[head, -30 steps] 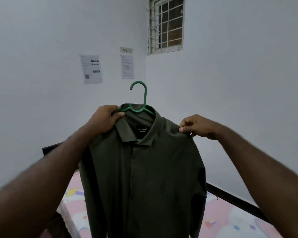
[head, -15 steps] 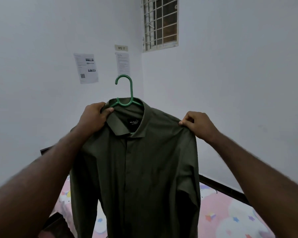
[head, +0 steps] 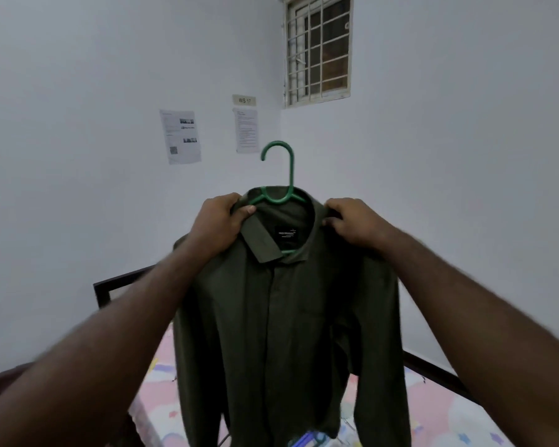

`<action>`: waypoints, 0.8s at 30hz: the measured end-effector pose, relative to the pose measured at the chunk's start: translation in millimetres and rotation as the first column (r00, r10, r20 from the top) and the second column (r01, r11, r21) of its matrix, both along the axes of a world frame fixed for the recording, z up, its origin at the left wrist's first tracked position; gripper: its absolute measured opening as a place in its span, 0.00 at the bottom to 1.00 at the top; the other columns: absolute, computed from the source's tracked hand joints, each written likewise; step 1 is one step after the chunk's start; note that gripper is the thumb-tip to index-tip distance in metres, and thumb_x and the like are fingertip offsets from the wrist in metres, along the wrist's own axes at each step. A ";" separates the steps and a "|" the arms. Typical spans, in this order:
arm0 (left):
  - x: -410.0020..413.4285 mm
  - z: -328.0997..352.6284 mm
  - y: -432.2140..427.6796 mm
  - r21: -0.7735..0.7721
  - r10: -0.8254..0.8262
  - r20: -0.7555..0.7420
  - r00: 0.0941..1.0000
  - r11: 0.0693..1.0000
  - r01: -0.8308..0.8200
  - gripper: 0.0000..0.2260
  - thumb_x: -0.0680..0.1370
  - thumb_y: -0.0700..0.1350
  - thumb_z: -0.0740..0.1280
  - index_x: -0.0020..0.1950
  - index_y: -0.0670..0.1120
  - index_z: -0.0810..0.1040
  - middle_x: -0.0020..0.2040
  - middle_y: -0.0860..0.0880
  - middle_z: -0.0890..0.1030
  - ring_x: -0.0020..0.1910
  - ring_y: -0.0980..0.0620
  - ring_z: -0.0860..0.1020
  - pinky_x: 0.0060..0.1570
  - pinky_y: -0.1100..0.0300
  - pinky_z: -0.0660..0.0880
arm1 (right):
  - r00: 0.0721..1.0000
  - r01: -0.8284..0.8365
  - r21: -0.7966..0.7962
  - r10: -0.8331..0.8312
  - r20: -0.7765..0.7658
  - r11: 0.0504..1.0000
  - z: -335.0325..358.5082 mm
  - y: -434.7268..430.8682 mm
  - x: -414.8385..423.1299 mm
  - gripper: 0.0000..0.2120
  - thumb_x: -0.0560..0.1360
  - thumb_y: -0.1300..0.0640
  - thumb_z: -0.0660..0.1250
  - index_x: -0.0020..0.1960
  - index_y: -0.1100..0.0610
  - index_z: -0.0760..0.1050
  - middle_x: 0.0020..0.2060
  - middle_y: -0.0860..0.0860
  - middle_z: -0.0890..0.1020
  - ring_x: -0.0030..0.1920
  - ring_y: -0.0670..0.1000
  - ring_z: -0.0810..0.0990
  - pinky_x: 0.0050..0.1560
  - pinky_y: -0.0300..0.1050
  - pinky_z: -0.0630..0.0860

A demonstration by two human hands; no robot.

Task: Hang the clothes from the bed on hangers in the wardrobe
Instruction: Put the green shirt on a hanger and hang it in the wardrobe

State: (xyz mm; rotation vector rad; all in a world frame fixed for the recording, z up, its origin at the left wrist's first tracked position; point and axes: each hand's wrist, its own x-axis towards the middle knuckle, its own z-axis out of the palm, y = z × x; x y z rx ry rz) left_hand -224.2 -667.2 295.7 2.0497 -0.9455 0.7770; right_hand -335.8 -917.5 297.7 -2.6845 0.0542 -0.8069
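Left hand [head: 221,222]: fingers curled round the collar's left side, thumb on top. Right hand [head: 355,222]: grips the collar's right side. Dark green shirt [head: 288,317] sits on green hanger [head: 281,175], held up, hook upright. Below it: bed [head: 449,414], pink patterned sheet.

left hand [head: 221,221] bare | right hand [head: 357,222] bare | both forearms [head: 110,333] bare to frame edge

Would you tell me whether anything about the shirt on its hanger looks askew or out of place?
Nothing stands out. The olive shirt hangs on the green hanger, whose hook stands upright; the left hand and right hand grip the collar either side. No damage shows.
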 end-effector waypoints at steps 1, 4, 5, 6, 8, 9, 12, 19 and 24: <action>-0.8 1.4 1.6 0.008 -0.027 -0.014 1.000 1.000 0.027 0.13 0.78 0.48 0.68 0.41 0.40 0.76 0.34 0.46 0.77 0.36 0.47 0.74 0.37 0.57 0.64 | 0.998 0.017 -0.027 -0.016 0.055 0.999 0.8 2.2 6.3 0.06 0.75 0.65 0.63 0.48 0.58 0.77 0.46 0.52 0.81 0.50 0.56 0.78 0.46 0.45 0.70; 6.1 4.5 24.0 0.114 -0.073 -0.145 0.987 0.989 0.090 0.09 0.75 0.51 0.72 0.50 0.47 0.78 0.41 0.50 0.79 0.40 0.53 0.76 0.40 0.60 0.69 | 0.983 0.056 -0.016 -0.052 0.178 0.998 1.5 -2.9 17.0 0.09 0.69 0.69 0.60 0.43 0.60 0.76 0.42 0.57 0.82 0.46 0.59 0.78 0.42 0.46 0.68; 12.4 4.1 37.7 0.187 -0.029 -0.206 0.978 0.980 0.069 0.10 0.74 0.52 0.73 0.50 0.50 0.78 0.43 0.51 0.79 0.42 0.54 0.76 0.42 0.61 0.70 | 0.979 0.052 -0.032 -0.045 0.199 0.998 3.2 -4.7 18.4 0.10 0.69 0.70 0.61 0.44 0.60 0.77 0.43 0.58 0.83 0.46 0.59 0.79 0.42 0.45 0.67; 18.6 3.1 52.3 0.271 0.045 -0.259 0.965 0.962 0.027 0.09 0.74 0.52 0.73 0.48 0.51 0.77 0.45 0.52 0.79 0.44 0.54 0.76 0.43 0.61 0.70 | 0.975 0.054 -0.053 -0.041 0.218 0.997 5.1 -8.3 20.8 0.10 0.69 0.70 0.61 0.45 0.61 0.78 0.43 0.59 0.83 0.46 0.59 0.79 0.42 0.45 0.67; 28.6 -3.2 78.3 0.405 0.198 -0.329 0.923 0.913 -0.051 0.07 0.74 0.48 0.73 0.42 0.50 0.76 0.44 0.50 0.79 0.43 0.52 0.77 0.40 0.60 0.70 | 0.968 0.076 -0.074 -0.056 0.245 0.994 10.5 -12.6 21.5 0.10 0.69 0.71 0.62 0.46 0.63 0.79 0.44 0.61 0.83 0.46 0.60 0.80 0.42 0.44 0.66; 31.8 -7.3 86.9 0.414 0.235 -0.370 0.899 0.908 -0.067 0.08 0.75 0.46 0.73 0.41 0.49 0.75 0.42 0.49 0.80 0.41 0.52 0.78 0.39 0.60 0.72 | 0.965 0.081 -0.067 -0.062 0.253 0.994 12.9 -13.1 21.1 0.11 0.69 0.72 0.62 0.46 0.63 0.79 0.43 0.60 0.83 0.46 0.59 0.79 0.42 0.44 0.66; 33.1 -12.6 96.3 0.238 0.176 -0.498 0.849 0.969 -0.062 0.04 0.75 0.38 0.71 0.43 0.41 0.77 0.38 0.44 0.83 0.37 0.48 0.82 0.36 0.59 0.79 | 0.969 0.068 -0.030 -0.059 0.238 0.997 17.9 -13.4 22.4 0.14 0.68 0.73 0.60 0.48 0.62 0.79 0.41 0.57 0.82 0.44 0.57 0.78 0.43 0.44 0.67; 24.2 7.6 110.5 0.025 0.116 -0.194 0.974 0.993 -0.114 0.06 0.75 0.38 0.71 0.39 0.46 0.79 0.36 0.51 0.81 0.38 0.54 0.79 0.41 0.61 0.74 | 0.946 0.158 -0.024 -0.144 0.289 0.987 24.6 -25.2 21.3 0.14 0.68 0.71 0.60 0.48 0.59 0.79 0.40 0.55 0.81 0.44 0.58 0.78 0.44 0.46 0.68; 20.3 18.7 101.6 0.100 0.032 -0.164 0.986 0.995 -0.015 0.09 0.77 0.51 0.70 0.50 0.46 0.79 0.50 0.53 0.80 0.48 0.55 0.78 0.45 0.62 0.74 | 0.947 0.050 0.000 -0.048 0.318 0.999 24.0 -7.7 18.2 0.16 0.70 0.72 0.60 0.51 0.59 0.81 0.41 0.53 0.82 0.43 0.53 0.77 0.46 0.43 0.68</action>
